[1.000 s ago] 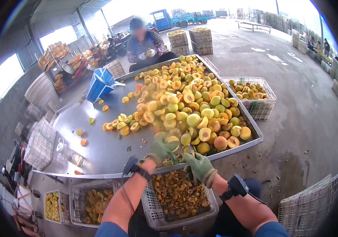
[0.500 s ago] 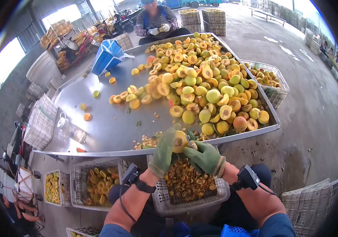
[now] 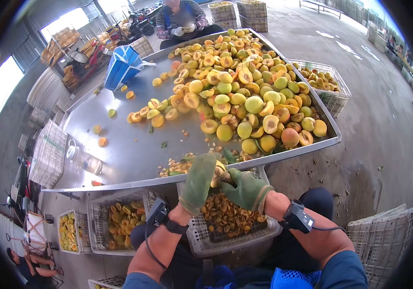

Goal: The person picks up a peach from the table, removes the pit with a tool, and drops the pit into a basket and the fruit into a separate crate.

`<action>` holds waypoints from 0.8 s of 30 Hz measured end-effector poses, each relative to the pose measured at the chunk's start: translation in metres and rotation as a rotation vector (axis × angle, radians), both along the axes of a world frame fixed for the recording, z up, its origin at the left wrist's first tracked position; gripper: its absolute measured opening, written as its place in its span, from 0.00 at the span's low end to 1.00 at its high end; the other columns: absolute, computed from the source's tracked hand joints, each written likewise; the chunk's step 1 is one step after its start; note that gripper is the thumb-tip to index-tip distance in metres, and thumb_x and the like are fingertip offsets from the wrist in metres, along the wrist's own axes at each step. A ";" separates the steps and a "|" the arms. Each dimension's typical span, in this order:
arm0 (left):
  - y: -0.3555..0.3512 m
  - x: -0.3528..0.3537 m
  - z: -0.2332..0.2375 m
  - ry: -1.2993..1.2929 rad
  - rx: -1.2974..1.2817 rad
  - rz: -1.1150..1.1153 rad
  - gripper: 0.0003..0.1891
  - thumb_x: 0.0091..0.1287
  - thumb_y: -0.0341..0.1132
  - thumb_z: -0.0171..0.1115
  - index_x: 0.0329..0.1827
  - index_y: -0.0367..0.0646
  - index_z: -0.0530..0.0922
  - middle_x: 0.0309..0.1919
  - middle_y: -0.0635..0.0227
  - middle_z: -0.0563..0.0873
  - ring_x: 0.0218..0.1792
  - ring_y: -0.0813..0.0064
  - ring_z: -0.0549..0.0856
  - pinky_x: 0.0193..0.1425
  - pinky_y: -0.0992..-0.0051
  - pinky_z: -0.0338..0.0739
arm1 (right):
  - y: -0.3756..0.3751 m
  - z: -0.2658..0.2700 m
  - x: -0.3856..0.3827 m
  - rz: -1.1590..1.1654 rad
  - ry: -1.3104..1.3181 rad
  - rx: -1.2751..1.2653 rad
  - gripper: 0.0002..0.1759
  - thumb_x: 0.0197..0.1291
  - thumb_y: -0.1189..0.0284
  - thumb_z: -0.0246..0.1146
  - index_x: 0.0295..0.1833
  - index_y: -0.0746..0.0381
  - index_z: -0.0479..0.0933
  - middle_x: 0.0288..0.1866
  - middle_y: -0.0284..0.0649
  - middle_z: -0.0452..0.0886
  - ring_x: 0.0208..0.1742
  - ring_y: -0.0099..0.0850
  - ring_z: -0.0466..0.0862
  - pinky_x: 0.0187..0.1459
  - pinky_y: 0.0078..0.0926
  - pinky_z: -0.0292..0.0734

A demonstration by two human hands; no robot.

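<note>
Both my hands wear green gloves and meet over the near table edge. My left hand [image 3: 198,184] is closed around a peach half [image 3: 217,174], its cut side turned toward my right hand. My right hand [image 3: 246,189] is closed with its fingers against the peach's cut face; the small metal tool in it is mostly hidden now. Directly below, a grey plastic crate [image 3: 216,249] holds many brown-orange pits and scraps [image 3: 230,217]. A large heap of halved and whole peaches [image 3: 245,103] covers the right part of the metal table [image 3: 134,149].
Loose pits and leaves [image 3: 180,167] lie by the table's near edge. A clear jug [image 3: 85,160] and a blue bag [image 3: 123,68] stand on the left. Crates of peach halves [image 3: 119,226] sit on the floor at left. Across the table sits a co-worker [image 3: 182,21] with gloved hands.
The peach half has turned in my left hand, and my right hand has pressed closer to its cut face. The whole view has shifted slightly.
</note>
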State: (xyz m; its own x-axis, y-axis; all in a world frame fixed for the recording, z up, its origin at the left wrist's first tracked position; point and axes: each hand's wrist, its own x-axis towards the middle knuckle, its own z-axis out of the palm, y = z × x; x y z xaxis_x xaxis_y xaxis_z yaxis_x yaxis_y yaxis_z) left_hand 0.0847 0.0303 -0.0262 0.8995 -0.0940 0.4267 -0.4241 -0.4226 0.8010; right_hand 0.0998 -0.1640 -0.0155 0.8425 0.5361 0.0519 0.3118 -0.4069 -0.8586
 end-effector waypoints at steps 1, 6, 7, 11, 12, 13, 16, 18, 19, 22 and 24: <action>-0.009 -0.003 0.013 0.159 -0.138 0.016 0.18 0.84 0.39 0.49 0.62 0.34 0.79 0.50 0.61 0.85 0.49 0.72 0.84 0.59 0.70 0.78 | 0.001 -0.001 -0.001 -0.006 0.007 0.032 0.12 0.67 0.65 0.64 0.49 0.62 0.79 0.36 0.54 0.86 0.41 0.56 0.86 0.41 0.47 0.79; -0.025 -0.004 0.021 0.332 -0.328 0.090 0.17 0.84 0.37 0.49 0.59 0.33 0.80 0.49 0.59 0.86 0.48 0.69 0.86 0.58 0.69 0.80 | 0.000 0.005 -0.005 0.018 0.019 -0.005 0.15 0.66 0.64 0.65 0.52 0.61 0.80 0.40 0.55 0.87 0.44 0.56 0.86 0.44 0.49 0.80; -0.028 -0.004 0.023 0.383 -0.410 0.100 0.17 0.84 0.37 0.49 0.58 0.33 0.81 0.49 0.59 0.87 0.48 0.70 0.86 0.57 0.70 0.80 | -0.001 0.006 -0.005 0.024 0.027 -0.020 0.16 0.66 0.62 0.65 0.53 0.60 0.80 0.41 0.55 0.87 0.46 0.57 0.86 0.45 0.49 0.80; -0.032 -0.004 0.018 0.273 -0.338 0.142 0.17 0.84 0.39 0.50 0.56 0.34 0.82 0.47 0.61 0.88 0.47 0.73 0.86 0.55 0.71 0.81 | 0.005 -0.014 -0.004 0.038 0.091 0.072 0.13 0.66 0.65 0.64 0.50 0.61 0.82 0.40 0.54 0.87 0.44 0.54 0.87 0.44 0.46 0.80; -0.032 -0.003 0.016 0.238 -0.325 0.153 0.17 0.84 0.40 0.50 0.56 0.35 0.82 0.46 0.62 0.88 0.47 0.74 0.86 0.54 0.72 0.81 | 0.007 -0.017 -0.004 0.050 0.097 0.137 0.12 0.66 0.66 0.64 0.49 0.62 0.82 0.39 0.53 0.87 0.43 0.51 0.88 0.43 0.45 0.80; -0.032 -0.002 0.011 0.233 -0.370 0.162 0.18 0.84 0.41 0.50 0.57 0.35 0.82 0.46 0.62 0.88 0.46 0.74 0.86 0.54 0.72 0.81 | 0.010 -0.021 -0.004 0.060 0.104 0.201 0.12 0.66 0.67 0.64 0.49 0.62 0.83 0.38 0.52 0.87 0.42 0.49 0.88 0.42 0.43 0.80; -0.035 -0.003 0.010 0.225 -0.448 0.159 0.18 0.84 0.42 0.50 0.57 0.36 0.81 0.46 0.61 0.88 0.46 0.74 0.86 0.53 0.72 0.81 | 0.023 -0.037 -0.005 0.047 0.281 0.392 0.11 0.66 0.69 0.63 0.48 0.63 0.83 0.35 0.47 0.87 0.36 0.37 0.86 0.39 0.37 0.79; -0.037 -0.004 0.008 0.210 -0.472 0.164 0.18 0.84 0.42 0.50 0.57 0.36 0.80 0.46 0.61 0.88 0.45 0.73 0.86 0.53 0.72 0.82 | 0.017 -0.029 -0.002 0.100 0.444 0.323 0.10 0.66 0.69 0.62 0.47 0.63 0.83 0.33 0.44 0.86 0.34 0.32 0.84 0.38 0.35 0.78; -0.037 -0.005 0.005 0.198 -0.480 0.175 0.18 0.84 0.42 0.49 0.57 0.36 0.80 0.45 0.61 0.88 0.45 0.73 0.86 0.53 0.72 0.82 | 0.013 -0.017 -0.001 0.127 0.525 0.287 0.10 0.67 0.69 0.62 0.47 0.63 0.83 0.32 0.42 0.86 0.33 0.29 0.82 0.38 0.34 0.77; -0.042 -0.005 0.005 0.191 -0.519 0.169 0.18 0.84 0.42 0.49 0.57 0.37 0.80 0.45 0.61 0.88 0.45 0.73 0.86 0.53 0.72 0.82 | 0.001 0.018 -0.001 0.137 0.768 0.263 0.10 0.66 0.70 0.62 0.45 0.64 0.83 0.31 0.41 0.85 0.33 0.28 0.80 0.38 0.34 0.77; -0.041 -0.005 0.003 0.186 -0.464 0.170 0.18 0.84 0.42 0.49 0.57 0.37 0.79 0.44 0.62 0.88 0.45 0.73 0.86 0.53 0.72 0.82 | 0.002 0.007 0.001 0.142 0.737 0.246 0.10 0.66 0.70 0.62 0.45 0.64 0.84 0.31 0.40 0.85 0.34 0.27 0.80 0.39 0.33 0.77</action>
